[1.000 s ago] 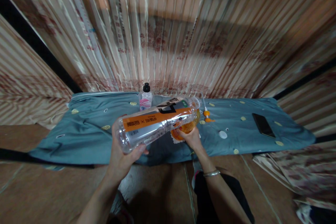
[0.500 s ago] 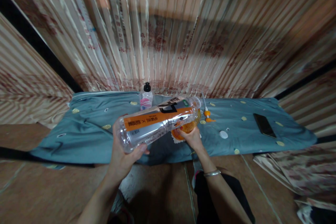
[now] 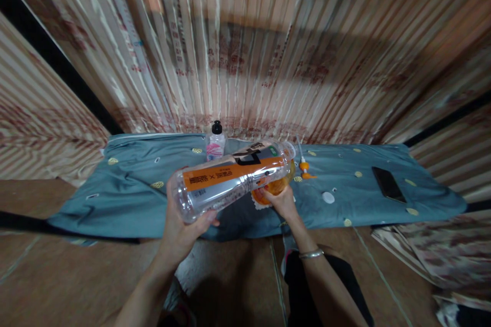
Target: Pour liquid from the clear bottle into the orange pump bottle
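A large clear plastic bottle (image 3: 230, 176) with an orange and silver label lies tilted across the middle, its mouth up to the right. My left hand (image 3: 187, 230) is wrapped round its base end. My right hand (image 3: 282, 202) grips an orange-yellow bottle (image 3: 274, 187), which is partly hidden behind the clear bottle's neck. The mouth of the clear bottle is over the orange-yellow one; whether they touch cannot be made out. An orange pump head (image 3: 304, 166) with a clear tube lies just right of them on the blue cloth.
The blue patterned cloth (image 3: 126, 194) covers a low bench. On it are a small black-capped bottle (image 3: 216, 144), a white round cap (image 3: 328, 197) and a dark phone (image 3: 388, 184). A striped curtain (image 3: 245, 51) hangs behind, with dark poles at both sides.
The view has shifted very slightly, so things on the cloth appear a little further right. Both hands keep their holds, and the clear bottle stays at about the same tilt.
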A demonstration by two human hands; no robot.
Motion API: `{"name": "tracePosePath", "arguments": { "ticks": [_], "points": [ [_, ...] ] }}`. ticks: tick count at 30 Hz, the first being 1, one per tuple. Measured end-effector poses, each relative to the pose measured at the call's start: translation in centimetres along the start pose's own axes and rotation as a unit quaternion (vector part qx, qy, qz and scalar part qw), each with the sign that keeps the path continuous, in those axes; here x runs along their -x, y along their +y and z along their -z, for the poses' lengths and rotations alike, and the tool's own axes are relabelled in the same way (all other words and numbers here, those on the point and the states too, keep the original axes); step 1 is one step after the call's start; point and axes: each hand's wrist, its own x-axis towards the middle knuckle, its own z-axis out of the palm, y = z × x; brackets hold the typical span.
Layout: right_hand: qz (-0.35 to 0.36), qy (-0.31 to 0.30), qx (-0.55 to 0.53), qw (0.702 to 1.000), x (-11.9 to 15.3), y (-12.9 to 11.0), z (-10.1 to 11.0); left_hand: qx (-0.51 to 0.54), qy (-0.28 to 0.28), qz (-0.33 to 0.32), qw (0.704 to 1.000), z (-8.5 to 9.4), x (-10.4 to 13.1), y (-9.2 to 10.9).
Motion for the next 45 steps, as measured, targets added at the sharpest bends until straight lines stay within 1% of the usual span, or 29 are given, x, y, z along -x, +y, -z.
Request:
{"name": "tracePosePath", "arguments": {
  "ticks": [5,9,14,18,23,29,33,38,41,45],
  "points": [
    [-0.001,-0.002,0.002,1.000,0.0,-0.3,0.2,-0.013,-0.006,0.010,1.000,0.0,-0.1,0.4],
    [0.001,-0.001,0.003,1.000,0.0,0.0,0.0,-0.016,-0.008,0.006,1.000,0.1,-0.1,0.4],
    [0.010,0.006,-0.002,1.000,0.0,0.4,-0.1,-0.007,-0.005,-0.005,1.000,0.2,-0.1,0.0],
    [-0.004,-0.012,0.006,1.000,0.0,0.0,0.2,-0.009,-0.007,-0.004,1.000,0.2,0.0,-0.2],
    [-0.008,-0.007,0.000,1.000,0.0,-0.6,0.2,0.000,-0.010,-0.008,1.000,0.5,0.1,-0.7],
    [-0.009,-0.008,-0.001,1.000,0.0,-0.3,0.0,0.003,-0.005,-0.007,1.000,0.9,0.3,-1.4],
    [-0.002,0.008,0.003,1.000,0.0,0.0,0.0,0.001,-0.007,0.000,1.000,0.7,0.3,-1.1],
    [0.002,-0.005,0.009,1.000,0.0,0.0,0.0,0.006,-0.001,0.001,1.000,0.4,0.3,-0.3],
    [0.015,-0.006,0.016,1.000,-0.1,0.5,-0.1,0.006,0.000,0.000,1.000,0.2,0.2,0.1],
    [0.014,-0.004,0.019,1.000,-0.1,0.8,-0.1,-0.001,0.000,0.000,1.000,0.1,0.1,0.6]
  ]
}}
